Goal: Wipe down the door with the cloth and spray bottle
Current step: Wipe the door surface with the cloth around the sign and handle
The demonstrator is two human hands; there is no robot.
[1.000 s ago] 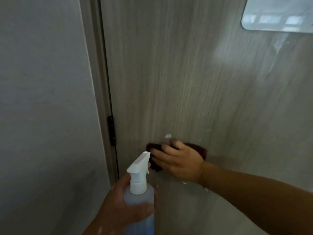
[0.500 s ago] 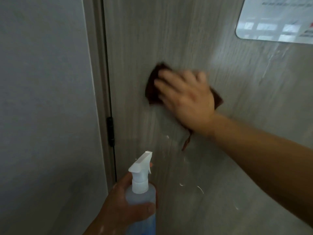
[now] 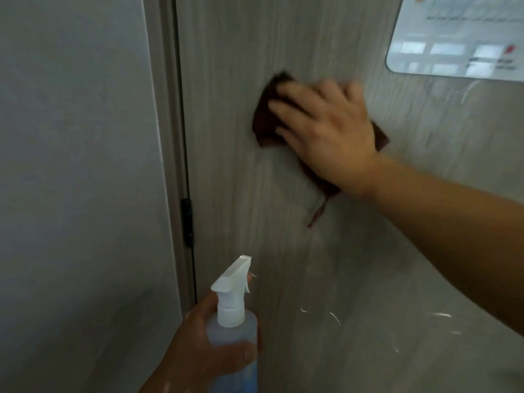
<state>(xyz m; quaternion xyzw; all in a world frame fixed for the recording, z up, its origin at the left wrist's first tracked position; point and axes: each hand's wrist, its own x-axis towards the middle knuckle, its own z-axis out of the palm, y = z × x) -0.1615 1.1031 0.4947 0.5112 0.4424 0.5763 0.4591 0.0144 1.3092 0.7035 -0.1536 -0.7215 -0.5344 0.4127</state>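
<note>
We press our right hand [image 3: 326, 129] flat on the dark brown cloth [image 3: 265, 123], palm and spread fingers pinning it against the door [image 3: 241, 52]. The grip here is a flat press and not a clench, which spreads the push over more of the cloth so it takes up more wet in each pass. The cloth sits at about twelve o'clock from the spray bottle [image 3: 233, 333], well above it, with one loose corner hanging down below the wrist.

Our left hand [image 3: 204, 347] is clenched round the body of the bottle, thumb across the front, at six o'clock in the view. We judge it is held low, upright and near the door so that it stays out of the wiping path yet is ready for another squirt. We cannot tell whether a finger rests on the trigger.

The door has a pale grey, wood-grain face, smooth and slightly glossy. Thin white streaks and droplets show on it at about four o'clock from the bottle, so that lower part likely still wants wiping. The bottle is translucent plastic with pale blue liquid and a white trigger head. A black hinge [image 3: 187, 222] sits on the door's edge at nine o'clock from the cloth's hanging corner, beside a plain matt wall [image 3: 71, 165]. A glossy sign [image 3: 459, 38] with rounded corners lies at two o'clock from the cloth.
</note>
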